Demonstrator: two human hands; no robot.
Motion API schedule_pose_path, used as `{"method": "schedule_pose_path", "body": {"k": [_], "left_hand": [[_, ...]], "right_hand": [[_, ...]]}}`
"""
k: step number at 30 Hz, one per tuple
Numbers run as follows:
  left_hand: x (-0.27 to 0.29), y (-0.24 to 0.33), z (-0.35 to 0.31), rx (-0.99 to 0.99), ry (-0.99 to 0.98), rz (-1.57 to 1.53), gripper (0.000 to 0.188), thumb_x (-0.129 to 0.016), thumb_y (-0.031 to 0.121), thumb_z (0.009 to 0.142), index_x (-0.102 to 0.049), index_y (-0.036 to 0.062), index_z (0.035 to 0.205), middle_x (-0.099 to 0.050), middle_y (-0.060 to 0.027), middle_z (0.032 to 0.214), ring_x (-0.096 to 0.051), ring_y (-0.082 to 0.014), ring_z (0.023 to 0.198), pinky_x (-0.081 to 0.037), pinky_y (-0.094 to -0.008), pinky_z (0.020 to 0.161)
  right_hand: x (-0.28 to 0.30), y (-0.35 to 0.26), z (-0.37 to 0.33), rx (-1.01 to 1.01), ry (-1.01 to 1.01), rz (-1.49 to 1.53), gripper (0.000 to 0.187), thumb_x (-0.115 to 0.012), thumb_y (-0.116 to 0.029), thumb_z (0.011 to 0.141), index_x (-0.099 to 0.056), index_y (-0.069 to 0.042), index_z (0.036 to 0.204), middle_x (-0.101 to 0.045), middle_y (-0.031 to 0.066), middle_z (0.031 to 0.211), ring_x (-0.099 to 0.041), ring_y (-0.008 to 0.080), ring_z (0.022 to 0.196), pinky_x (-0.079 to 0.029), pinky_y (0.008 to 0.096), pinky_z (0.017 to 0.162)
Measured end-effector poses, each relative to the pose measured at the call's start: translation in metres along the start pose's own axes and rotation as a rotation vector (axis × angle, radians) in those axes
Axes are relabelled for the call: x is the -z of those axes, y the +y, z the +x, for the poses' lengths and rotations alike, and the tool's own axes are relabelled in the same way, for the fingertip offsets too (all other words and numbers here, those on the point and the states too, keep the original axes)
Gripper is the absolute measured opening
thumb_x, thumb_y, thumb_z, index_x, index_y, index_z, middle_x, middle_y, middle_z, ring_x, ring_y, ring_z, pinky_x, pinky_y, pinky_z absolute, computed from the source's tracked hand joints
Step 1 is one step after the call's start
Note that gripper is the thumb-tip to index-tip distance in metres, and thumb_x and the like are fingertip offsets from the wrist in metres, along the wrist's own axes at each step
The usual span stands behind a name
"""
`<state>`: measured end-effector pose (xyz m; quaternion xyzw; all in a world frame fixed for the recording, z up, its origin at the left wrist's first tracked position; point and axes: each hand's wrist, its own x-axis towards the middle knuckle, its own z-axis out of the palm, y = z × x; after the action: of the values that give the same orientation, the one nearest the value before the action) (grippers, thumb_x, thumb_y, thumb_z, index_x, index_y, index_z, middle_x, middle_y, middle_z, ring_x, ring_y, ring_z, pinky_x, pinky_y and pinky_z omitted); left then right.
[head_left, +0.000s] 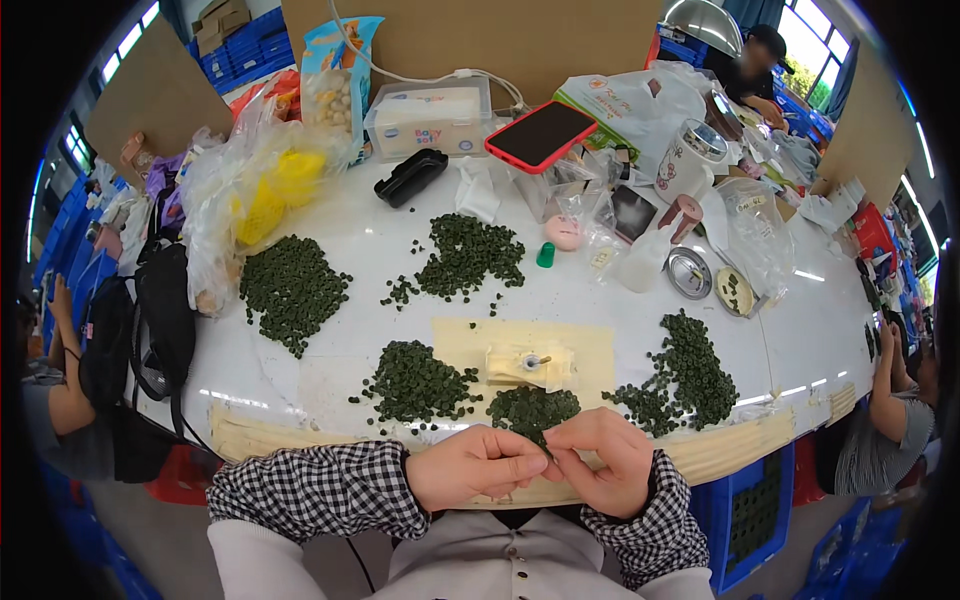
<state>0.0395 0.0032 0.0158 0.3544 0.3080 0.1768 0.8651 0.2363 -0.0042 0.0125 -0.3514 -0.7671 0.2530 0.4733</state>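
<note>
Over the near table edge, my left hand and my right hand meet with their fingertips pinched together. Whatever lies between the fingers is too small to make out. Just beyond them is a small pile of dark green pieces. Behind that pile, a cream block with a small metal post stands on a pale yellow sheet. To the left of the sheet lies another heap of green pieces, and more green pieces are heaped on the right.
Two further green heaps lie farther back. Behind them are a red-edged phone, a black case, a box of wipes and plastic bags. Round tins sit at right. Other people are nearby.
</note>
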Motion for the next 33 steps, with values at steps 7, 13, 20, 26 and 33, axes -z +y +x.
{"method": "schedule_pose_path", "body": {"k": [7,13,20,26,33], "left_hand": [[0.003,-0.002,-0.001,-0.038,0.029,0.025,0.015,-0.057,0.012,0.090,-0.058,0.0015,0.100,-0.064,-0.0051,0.091,-0.041,-0.0014,0.061,-0.034,-0.0171,0.053],[0.012,-0.001,-0.001,0.020,0.004,-0.105,0.012,-0.061,0.010,0.088,-0.060,0.0015,0.096,-0.065,-0.0053,0.087,-0.050,-0.0021,0.067,-0.036,-0.0152,0.056],[0.007,-0.002,-0.002,-0.065,0.091,-0.113,0.010,-0.063,0.008,0.085,-0.060,0.0028,0.093,-0.064,-0.0033,0.084,-0.049,-0.0012,0.066,-0.036,-0.0156,0.055],[0.013,-0.003,-0.002,-0.126,0.110,-0.097,0.010,-0.066,0.009,0.083,-0.061,0.0045,0.090,-0.061,0.0004,0.078,-0.046,-0.0009,0.063,-0.034,-0.0160,0.053],[0.011,-0.001,-0.003,-0.116,0.130,-0.058,0.012,-0.068,0.016,0.083,-0.065,0.0057,0.085,-0.058,0.0045,0.072,-0.042,0.0000,0.060,-0.032,-0.0161,0.051]], "right_hand": [[0.004,0.000,0.002,-0.005,-0.023,0.040,0.023,-0.069,0.008,0.065,-0.064,-0.002,0.084,-0.063,0.0077,0.080,-0.061,0.0217,0.071,-0.050,0.0290,0.062],[0.004,0.001,0.002,0.007,-0.049,0.081,0.023,-0.070,0.007,0.065,-0.065,-0.003,0.085,-0.063,0.0076,0.082,-0.061,0.0215,0.073,-0.049,0.0289,0.062],[0.008,-0.008,0.008,-0.030,-0.104,0.079,0.023,-0.070,0.007,0.066,-0.065,-0.003,0.086,-0.063,0.0076,0.081,-0.060,0.0208,0.073,-0.049,0.0287,0.062],[0.001,-0.003,0.005,-0.071,-0.057,0.139,0.019,-0.070,0.007,0.068,-0.063,-0.002,0.083,-0.063,0.0074,0.080,-0.060,0.0205,0.072,-0.048,0.0289,0.062],[-0.001,0.000,0.004,-0.082,-0.059,0.143,0.019,-0.071,0.005,0.067,-0.061,-0.001,0.082,-0.060,0.0096,0.078,-0.058,0.0213,0.070,-0.046,0.0284,0.061]]}}
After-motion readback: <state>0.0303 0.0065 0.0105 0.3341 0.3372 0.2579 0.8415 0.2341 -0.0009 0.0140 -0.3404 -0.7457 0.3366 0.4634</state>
